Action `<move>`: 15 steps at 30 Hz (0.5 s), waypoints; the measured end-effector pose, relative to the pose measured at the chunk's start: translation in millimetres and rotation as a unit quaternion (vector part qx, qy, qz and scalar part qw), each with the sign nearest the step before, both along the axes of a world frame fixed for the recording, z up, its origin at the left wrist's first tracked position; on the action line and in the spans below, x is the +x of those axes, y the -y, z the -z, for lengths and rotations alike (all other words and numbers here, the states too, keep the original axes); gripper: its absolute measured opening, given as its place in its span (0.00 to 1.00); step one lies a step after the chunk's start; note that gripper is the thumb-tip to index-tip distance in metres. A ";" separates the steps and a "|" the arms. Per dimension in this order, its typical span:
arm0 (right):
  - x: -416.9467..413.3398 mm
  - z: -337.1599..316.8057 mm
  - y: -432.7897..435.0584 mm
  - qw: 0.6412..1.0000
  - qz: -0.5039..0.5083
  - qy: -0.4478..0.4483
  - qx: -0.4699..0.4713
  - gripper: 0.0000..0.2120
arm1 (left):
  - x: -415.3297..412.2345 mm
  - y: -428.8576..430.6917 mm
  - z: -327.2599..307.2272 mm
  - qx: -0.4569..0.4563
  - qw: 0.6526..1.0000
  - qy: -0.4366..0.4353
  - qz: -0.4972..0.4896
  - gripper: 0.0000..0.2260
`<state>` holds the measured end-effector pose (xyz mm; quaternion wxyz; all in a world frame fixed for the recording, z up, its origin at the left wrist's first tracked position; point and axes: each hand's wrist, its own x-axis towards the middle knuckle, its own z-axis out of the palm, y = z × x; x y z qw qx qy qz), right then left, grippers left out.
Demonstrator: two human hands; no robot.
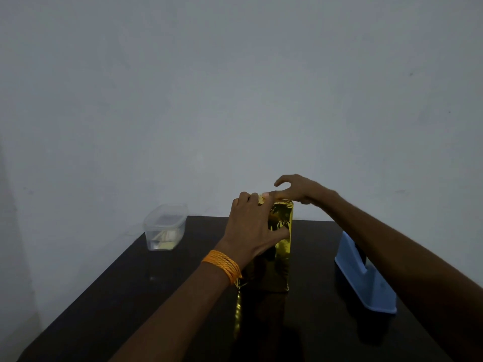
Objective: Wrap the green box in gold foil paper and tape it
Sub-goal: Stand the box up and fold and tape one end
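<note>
Top fold, not yet taped.
My left hand (254,228) clasps the slick foil-wrapped box (281,246) high; right hand (298,189), spread, seemingly presses the flap (261,198).

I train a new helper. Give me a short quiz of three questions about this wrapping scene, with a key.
1. True or false: the gold-wrapped box lies flat on the table.
2. What stands right of the box? A) scissors B) blue tape dispenser C) a cup
3. Fill in: the orange wrist band is on the ____ hand.
Key: 1 false, it stands upright; 2 B; 3 left hand.
</note>
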<state>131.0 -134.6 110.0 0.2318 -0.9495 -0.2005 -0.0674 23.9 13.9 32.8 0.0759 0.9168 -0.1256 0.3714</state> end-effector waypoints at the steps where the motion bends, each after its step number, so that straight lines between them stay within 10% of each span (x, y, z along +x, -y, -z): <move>1: -3.0 6.7 3.1 0.998 0.008 -0.031 0.050 0.28 | -0.9 0.7 0.1 0.005 1.000 0.001 -0.003 0.36; 15: -16.0 37.4 7.5 0.915 0.015 -0.234 0.329 0.18 | -5.5 0.7 -9.5 -0.019 1.000 -0.016 0.010 0.28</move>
